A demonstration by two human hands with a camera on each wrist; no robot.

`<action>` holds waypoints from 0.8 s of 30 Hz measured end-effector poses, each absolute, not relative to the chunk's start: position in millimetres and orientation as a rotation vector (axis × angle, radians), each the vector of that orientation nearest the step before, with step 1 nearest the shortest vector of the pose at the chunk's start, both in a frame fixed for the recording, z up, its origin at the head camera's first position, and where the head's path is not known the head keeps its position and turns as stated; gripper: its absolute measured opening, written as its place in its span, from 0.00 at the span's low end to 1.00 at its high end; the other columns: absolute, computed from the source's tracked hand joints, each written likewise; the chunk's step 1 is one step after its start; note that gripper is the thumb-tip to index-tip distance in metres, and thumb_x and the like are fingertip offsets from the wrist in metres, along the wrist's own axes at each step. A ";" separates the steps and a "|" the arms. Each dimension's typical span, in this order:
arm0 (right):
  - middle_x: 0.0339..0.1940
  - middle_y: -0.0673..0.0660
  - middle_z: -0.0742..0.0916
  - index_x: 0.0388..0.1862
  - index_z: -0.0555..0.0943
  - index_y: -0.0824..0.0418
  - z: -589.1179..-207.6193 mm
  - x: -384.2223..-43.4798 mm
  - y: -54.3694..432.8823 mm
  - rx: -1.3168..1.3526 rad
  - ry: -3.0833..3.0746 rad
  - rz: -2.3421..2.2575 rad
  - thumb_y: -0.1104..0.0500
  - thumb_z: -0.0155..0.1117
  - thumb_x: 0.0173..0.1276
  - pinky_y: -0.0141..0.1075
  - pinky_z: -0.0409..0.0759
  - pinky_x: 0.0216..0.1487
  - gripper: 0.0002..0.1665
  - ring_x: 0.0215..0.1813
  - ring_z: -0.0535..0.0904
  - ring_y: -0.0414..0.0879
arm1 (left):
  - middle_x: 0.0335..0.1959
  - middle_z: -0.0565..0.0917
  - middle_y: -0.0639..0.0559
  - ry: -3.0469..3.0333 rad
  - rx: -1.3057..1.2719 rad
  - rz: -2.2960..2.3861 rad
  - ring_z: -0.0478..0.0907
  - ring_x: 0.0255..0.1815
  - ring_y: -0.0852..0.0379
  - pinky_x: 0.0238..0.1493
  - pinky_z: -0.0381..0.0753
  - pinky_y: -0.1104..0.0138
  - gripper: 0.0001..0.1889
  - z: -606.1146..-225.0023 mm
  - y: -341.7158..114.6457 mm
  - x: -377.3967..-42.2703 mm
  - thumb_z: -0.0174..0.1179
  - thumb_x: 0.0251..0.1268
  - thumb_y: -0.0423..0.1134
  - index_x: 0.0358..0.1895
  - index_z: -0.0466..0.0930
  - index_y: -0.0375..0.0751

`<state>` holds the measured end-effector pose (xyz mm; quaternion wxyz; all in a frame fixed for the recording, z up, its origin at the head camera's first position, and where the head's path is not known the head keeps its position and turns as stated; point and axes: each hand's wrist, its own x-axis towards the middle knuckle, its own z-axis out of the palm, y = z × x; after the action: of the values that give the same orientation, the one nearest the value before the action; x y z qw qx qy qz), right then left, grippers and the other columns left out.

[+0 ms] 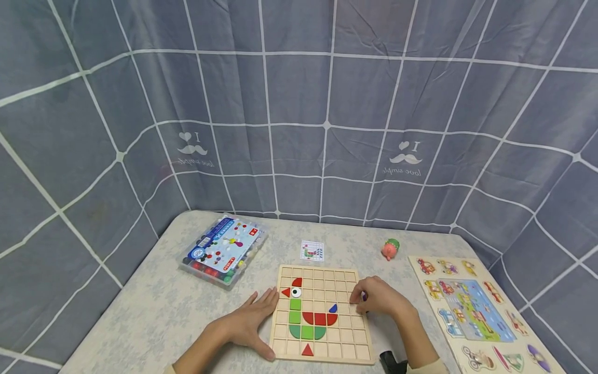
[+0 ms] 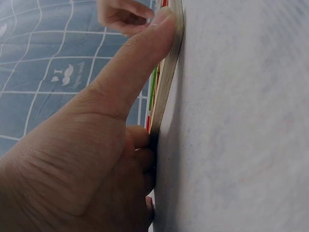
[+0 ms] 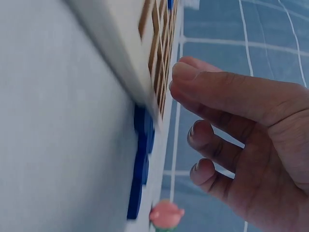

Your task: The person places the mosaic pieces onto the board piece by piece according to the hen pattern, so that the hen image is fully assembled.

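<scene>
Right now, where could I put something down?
There's bare table between the picture card and pink toy, and in front of the plastic box. It's crowded between the grid board and puzzle board, where blue pieces lie.

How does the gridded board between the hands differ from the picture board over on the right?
The gridded board has small squares, some filled with coloured shapes, while the picture board carries little pictures. The left hand touches the gridded board; no hand touches the picture board. Both lie flat on the table and are pale.
</scene>
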<state>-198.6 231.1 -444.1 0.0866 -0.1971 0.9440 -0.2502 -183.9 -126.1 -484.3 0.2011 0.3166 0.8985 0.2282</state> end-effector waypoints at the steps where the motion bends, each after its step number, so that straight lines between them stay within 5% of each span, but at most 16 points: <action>1: 0.25 0.46 0.84 0.27 0.87 0.56 -444.4 -198.7 236.0 -0.581 2.820 -0.741 0.69 0.73 0.46 0.30 0.71 0.30 0.10 0.30 0.72 0.39 | 0.81 0.43 0.43 2.510 0.887 0.638 0.38 0.82 0.46 0.80 0.37 0.45 0.68 -483.9 -126.0 -183.7 0.72 0.38 0.68 0.78 0.43 0.35; 14: 0.32 0.47 0.86 0.27 0.86 0.55 -457.0 -198.4 249.9 -0.482 2.875 -0.671 0.71 0.76 0.39 0.37 0.76 0.42 0.16 0.38 0.75 0.42 | 0.81 0.44 0.42 2.512 0.889 0.648 0.39 0.82 0.45 0.80 0.37 0.44 0.68 -484.8 -126.6 -183.3 0.73 0.38 0.67 0.78 0.44 0.35; 24: 0.24 0.45 0.82 0.26 0.83 0.54 -456.7 -195.4 248.2 -0.522 2.868 -0.658 0.71 0.77 0.41 0.31 0.69 0.30 0.16 0.29 0.70 0.38 | 0.81 0.46 0.42 2.524 0.886 0.639 0.40 0.82 0.45 0.80 0.37 0.45 0.68 -483.9 -125.2 -182.7 0.73 0.37 0.68 0.77 0.45 0.35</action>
<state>-195.4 248.2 -456.7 0.0763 -0.1741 0.9569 -0.2195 -182.7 -125.2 -483.9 0.1943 0.3161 0.9002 0.2280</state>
